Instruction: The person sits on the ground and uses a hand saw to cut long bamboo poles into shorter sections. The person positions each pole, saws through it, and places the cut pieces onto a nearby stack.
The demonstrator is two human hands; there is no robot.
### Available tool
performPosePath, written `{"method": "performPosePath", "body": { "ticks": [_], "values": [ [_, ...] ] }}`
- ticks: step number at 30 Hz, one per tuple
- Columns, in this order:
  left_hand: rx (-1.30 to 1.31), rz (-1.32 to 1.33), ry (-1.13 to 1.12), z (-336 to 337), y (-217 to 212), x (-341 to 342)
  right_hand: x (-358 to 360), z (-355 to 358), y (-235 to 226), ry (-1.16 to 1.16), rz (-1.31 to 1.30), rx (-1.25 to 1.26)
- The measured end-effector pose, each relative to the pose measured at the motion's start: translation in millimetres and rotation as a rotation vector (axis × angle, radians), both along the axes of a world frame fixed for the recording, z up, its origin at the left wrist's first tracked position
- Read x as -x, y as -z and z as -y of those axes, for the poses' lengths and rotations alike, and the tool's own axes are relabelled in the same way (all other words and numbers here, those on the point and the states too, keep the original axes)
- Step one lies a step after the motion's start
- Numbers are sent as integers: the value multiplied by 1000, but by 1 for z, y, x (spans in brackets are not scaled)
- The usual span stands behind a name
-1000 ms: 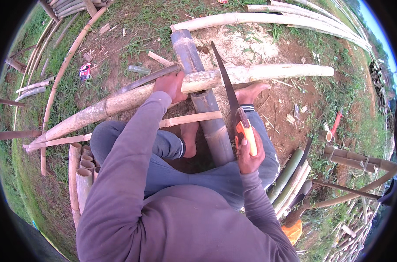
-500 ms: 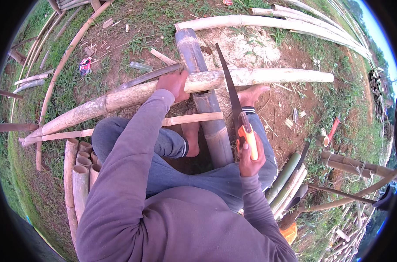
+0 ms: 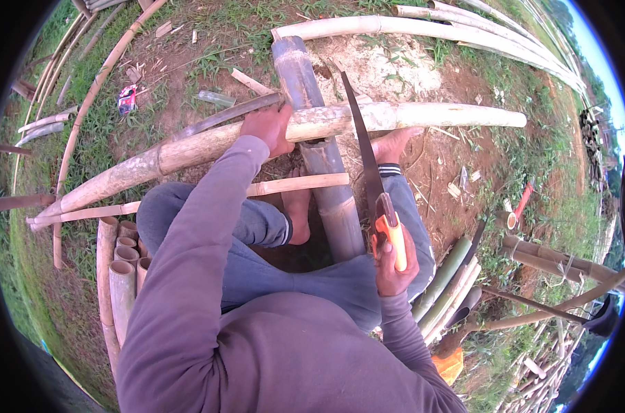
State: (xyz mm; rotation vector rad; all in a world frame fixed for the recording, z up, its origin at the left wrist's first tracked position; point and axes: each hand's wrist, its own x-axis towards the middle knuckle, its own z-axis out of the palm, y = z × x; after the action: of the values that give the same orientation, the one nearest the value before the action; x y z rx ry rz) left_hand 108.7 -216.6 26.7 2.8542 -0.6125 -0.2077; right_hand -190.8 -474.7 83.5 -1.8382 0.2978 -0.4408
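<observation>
My left hand (image 3: pixel 269 128) presses down on a long pale bamboo pole (image 3: pixel 188 148) that lies across a thick grey bamboo log (image 3: pixel 311 103). My right hand (image 3: pixel 395 258) grips the orange handle of a hand saw (image 3: pixel 367 162). Its dark blade rests across the pale pole just right of the left hand. My bare feet (image 3: pixel 298 206) are on the ground on either side of the grey log, the right foot (image 3: pixel 393 143) touching the pale pole.
A split bamboo slat (image 3: pixel 188 198) lies under my knees. Cut bamboo tubes (image 3: pixel 122 275) are stacked at my left, green and tan poles (image 3: pixel 450 286) at my right. Long pale poles (image 3: pixel 422 27) lie on the grass beyond. A red-handled tool (image 3: pixel 520 204) lies on the dirt at the right.
The right hand has drawn the saw back toward my body, so more blade shows on the near side of the pole. The left hand has stayed on the pole.
</observation>
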Motion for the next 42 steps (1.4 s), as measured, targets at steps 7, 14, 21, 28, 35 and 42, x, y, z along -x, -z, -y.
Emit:
{"method": "performPosePath", "body": {
  "ticks": [7, 14, 21, 28, 35, 42],
  "values": [
    [-16, -98, 15, 2, 5, -4, -47, 2, 19, -19, 67, 0],
    [3, -47, 9, 0, 5, -4, -106, -2, 10, 31, 5, -15],
    [8, -75, 7, -3, 9, -6, 32, 10, -14, 1, -54, -2],
    [36, -62, 35, 2, 2, -7, -132, -3, 9, 46, -74, -150],
    [5, -56, -2, -7, 5, -5, 24, 7, -15, -13, -14, 168],
    [16, -72, 24, 4, 5, -8, -73, 12, 26, 45, -52, -110]
  ]
}}
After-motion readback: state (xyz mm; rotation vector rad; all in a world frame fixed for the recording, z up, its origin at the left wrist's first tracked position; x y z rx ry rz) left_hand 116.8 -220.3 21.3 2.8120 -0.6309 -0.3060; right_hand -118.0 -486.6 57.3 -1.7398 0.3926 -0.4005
